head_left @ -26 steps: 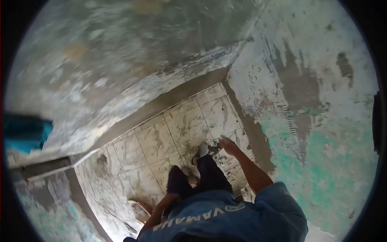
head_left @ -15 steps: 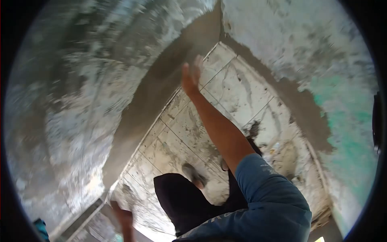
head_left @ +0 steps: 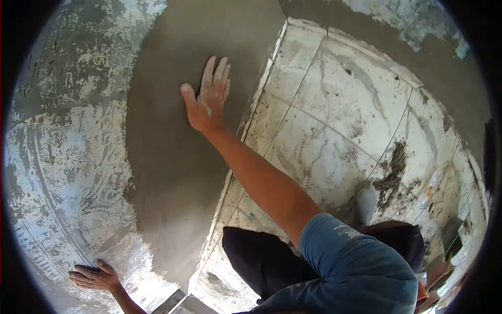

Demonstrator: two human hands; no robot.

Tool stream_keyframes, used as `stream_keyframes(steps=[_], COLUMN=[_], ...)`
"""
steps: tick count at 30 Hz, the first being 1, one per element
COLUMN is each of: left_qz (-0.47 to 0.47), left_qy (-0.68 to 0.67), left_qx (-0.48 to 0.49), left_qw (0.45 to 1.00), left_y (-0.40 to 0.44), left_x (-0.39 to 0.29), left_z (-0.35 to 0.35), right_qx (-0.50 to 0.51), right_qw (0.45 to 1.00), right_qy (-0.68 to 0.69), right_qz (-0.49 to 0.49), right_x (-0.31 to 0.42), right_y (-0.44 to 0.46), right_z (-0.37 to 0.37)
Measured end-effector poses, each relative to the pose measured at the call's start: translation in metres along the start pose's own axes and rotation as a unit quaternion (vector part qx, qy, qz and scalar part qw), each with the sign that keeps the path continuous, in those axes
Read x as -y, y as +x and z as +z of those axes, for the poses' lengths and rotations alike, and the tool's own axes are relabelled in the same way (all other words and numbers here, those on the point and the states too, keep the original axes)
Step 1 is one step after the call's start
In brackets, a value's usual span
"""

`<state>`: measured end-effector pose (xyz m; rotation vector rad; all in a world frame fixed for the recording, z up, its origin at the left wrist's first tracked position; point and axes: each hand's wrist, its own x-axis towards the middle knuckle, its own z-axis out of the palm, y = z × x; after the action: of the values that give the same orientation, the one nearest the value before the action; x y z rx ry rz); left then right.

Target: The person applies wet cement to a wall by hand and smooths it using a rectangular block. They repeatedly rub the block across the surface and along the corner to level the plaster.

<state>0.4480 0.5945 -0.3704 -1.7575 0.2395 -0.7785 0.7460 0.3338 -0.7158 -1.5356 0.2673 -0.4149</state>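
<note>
My right hand (head_left: 208, 102), dusted with pale powder, lies flat on the smooth band of grey-brown plaster (head_left: 172, 157) along the lower wall. Its thumb stands apart from the fingers, and nothing is in it. Lower left, my left hand (head_left: 94, 277) rests with fingers stretched out against the rough, patchy white and grey wall (head_left: 78, 172). It holds nothing either. The fresh band runs along the foot of the wall and meets the tiled floor (head_left: 324, 125) at a chipped pale edge.
Dirt and dark crumbs (head_left: 392, 167) are scattered over the marbled tiles. A shoe (head_left: 366, 204) stands near them, below the dark trousers (head_left: 266, 261). Plaster also covers the foot of the right-hand wall (head_left: 444, 68). Debris (head_left: 436, 272) lies at the lower right.
The view has shifted closer to the plastered wall. My right hand, blurred near the floor edge before, is now flat on the plaster; my left hand has come onto the wall.
</note>
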Motion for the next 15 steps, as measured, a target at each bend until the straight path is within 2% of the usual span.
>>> stream_keyframes(steps=[3,7,12,14,15], left_qz=[0.008,0.017,0.011,0.003,-0.012], left_qy=[-0.002,0.003,0.006,-0.008,0.033], left_qx=[0.002,0.0,-0.015,-0.024,-0.01], left_qw=[1.0,1.0,1.0,1.0,0.999], left_y=[0.003,0.002,0.001,-0.004,-0.009], left_x=[-0.001,0.0,0.002,0.012,0.019], left_z=[-0.002,-0.001,0.005,0.004,0.008], right_qx=[0.026,0.113,0.181,0.236,0.258], right_qw=[0.999,0.99,0.977,0.959,0.947], right_qy=[-0.014,-0.035,-0.072,-0.076,-0.06], right_qz=[-0.034,-0.074,-0.085,-0.14,-0.181], right_x=[0.007,0.009,0.009,0.01,0.01], right_y=[-0.058,-0.149,-0.208,-0.22,-0.219], right_z=[-0.002,-0.006,-0.022,-0.045,-0.055])
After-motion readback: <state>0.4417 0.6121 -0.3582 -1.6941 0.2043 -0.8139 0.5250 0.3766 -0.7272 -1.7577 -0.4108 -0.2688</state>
